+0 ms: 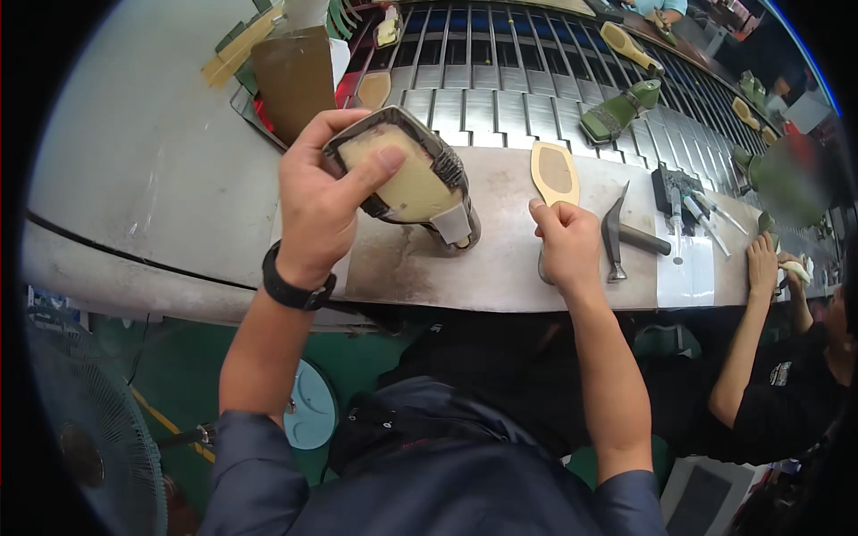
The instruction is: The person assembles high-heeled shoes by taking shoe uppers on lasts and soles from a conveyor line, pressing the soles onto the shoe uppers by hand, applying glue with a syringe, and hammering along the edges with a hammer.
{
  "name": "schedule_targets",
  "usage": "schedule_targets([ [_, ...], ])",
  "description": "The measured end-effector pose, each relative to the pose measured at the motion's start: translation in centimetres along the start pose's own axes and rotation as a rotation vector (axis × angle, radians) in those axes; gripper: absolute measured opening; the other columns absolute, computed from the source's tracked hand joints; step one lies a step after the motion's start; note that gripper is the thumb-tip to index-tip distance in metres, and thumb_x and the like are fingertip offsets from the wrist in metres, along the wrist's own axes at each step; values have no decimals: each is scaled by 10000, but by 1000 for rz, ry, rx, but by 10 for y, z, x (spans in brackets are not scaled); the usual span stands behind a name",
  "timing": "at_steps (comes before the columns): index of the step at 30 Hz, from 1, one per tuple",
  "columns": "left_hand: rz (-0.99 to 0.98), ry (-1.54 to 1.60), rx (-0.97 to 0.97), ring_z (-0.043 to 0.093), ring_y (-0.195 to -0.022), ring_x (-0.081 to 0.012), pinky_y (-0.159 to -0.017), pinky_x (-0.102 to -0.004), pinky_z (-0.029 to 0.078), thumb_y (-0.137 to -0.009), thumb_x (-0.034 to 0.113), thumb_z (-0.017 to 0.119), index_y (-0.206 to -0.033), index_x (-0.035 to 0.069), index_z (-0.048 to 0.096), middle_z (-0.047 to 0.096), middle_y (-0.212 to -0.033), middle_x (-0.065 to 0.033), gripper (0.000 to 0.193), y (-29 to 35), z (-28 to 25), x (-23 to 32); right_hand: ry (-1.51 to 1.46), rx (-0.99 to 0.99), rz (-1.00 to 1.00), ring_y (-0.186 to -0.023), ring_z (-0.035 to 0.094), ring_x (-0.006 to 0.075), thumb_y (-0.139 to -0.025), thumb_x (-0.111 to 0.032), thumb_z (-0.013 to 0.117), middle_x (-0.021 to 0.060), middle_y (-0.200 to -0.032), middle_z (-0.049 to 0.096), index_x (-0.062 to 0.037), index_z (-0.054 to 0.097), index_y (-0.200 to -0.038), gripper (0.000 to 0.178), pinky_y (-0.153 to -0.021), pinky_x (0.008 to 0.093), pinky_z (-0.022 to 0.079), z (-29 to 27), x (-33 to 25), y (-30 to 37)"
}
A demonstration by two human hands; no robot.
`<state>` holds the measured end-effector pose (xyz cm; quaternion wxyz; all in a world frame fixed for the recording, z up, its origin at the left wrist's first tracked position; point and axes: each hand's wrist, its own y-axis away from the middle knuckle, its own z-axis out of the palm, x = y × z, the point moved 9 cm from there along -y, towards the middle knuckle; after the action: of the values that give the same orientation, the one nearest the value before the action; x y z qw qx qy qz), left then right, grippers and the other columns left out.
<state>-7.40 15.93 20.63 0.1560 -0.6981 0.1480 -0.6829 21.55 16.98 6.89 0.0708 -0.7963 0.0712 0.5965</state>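
My left hand grips a shoe upper stretched over a last, tilted with its underside facing up. The thumb presses on the cream sole face, which has dark, rough edges around it and a pale patch near its narrow end. My right hand is closed at the narrow part of a tan insole with a light rim; its wide end points away from me. A grey curved edge shows below the fingers, but I cannot make out what it belongs to. A hammer lies right of this hand.
Beyond the worktop runs a metal slat conveyor carrying green lasts and insoles. A black holder with brush-like tools stands at right. Another person's hand works there. A brown box stands at left; a fan is lower left.
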Motion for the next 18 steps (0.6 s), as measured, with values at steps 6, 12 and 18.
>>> schedule_targets([
  [6, -21, 320, -8, 695, -1180, -254, -1025, -394, 584, -1009, 102, 702, -1282, -42, 555, 681, -1326, -232, 342, -26, 19, -23, -7, 206, -246, -850, 656, 245, -909, -159, 782, 179, -926, 680, 69, 655, -926, 262, -813, 377, 518, -18, 4, 30],
  [12, -44, 423, -43, 638, -1299, -331, -1052, -488, 588, -1053, 139, 622, -1349, -43, 524, 626, -1400, -274, 362, -32, 19, -28, 134, 164, -342, -1423, 528, 446, -953, -31, 705, 360, -1543, 498, 14, 652, -988, 77, -1174, 466, 389, -45, 3, 81],
  [18, -20, 483, -36, 638, -1304, -371, -1067, -490, 577, -1048, 125, 619, -1350, -43, 525, 632, -1382, -311, 358, -24, 21, -29, -793, 10, 153, -1286, 641, 381, -1022, -106, 659, 291, -1443, 586, 21, 538, -1328, 353, -1065, 473, 536, -66, 76, 189],
])
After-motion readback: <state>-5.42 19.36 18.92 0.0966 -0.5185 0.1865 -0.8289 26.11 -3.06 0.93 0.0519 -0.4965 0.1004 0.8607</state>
